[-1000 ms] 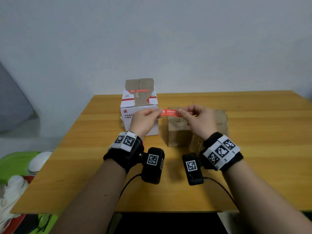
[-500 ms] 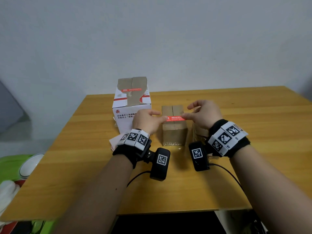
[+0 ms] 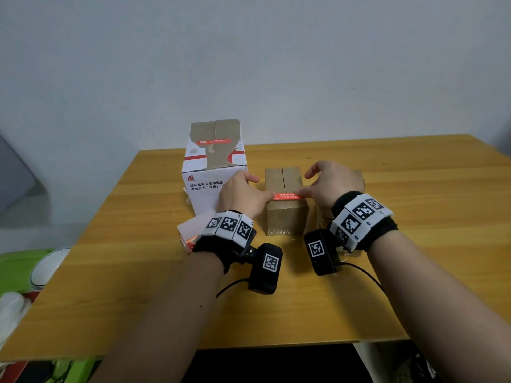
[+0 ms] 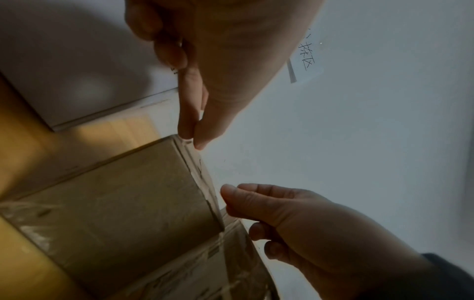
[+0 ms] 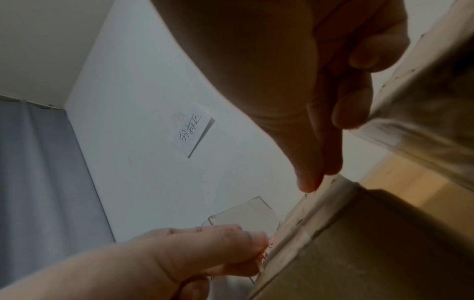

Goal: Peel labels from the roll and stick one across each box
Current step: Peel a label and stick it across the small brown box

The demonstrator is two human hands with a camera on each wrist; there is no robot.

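Note:
A red label (image 3: 287,196) lies across the near top edge of a small brown box (image 3: 286,217) at the table's middle. My left hand (image 3: 268,195) pinches its left end and my right hand (image 3: 300,193) pinches its right end, the other right fingers spread above the box. In the left wrist view, thumb and forefinger (image 4: 191,136) meet at the box's top corner (image 4: 177,142). The right wrist view shows the left hand (image 5: 256,243) holding the reddish label end (image 5: 269,244) against the box (image 5: 359,253). The white box (image 3: 214,172) behind carries a red label (image 3: 213,142).
Another brown box (image 3: 358,178) stands behind my right hand. White backing paper with red labels (image 3: 190,230) lies under my left wrist. The wooden table (image 3: 428,217) has bare room to the right and front. A green item (image 3: 16,266) sits off the left edge.
Both hands brought the red label down from the air in front of the boxes onto the small brown box's near top edge. The head view shifted slightly.

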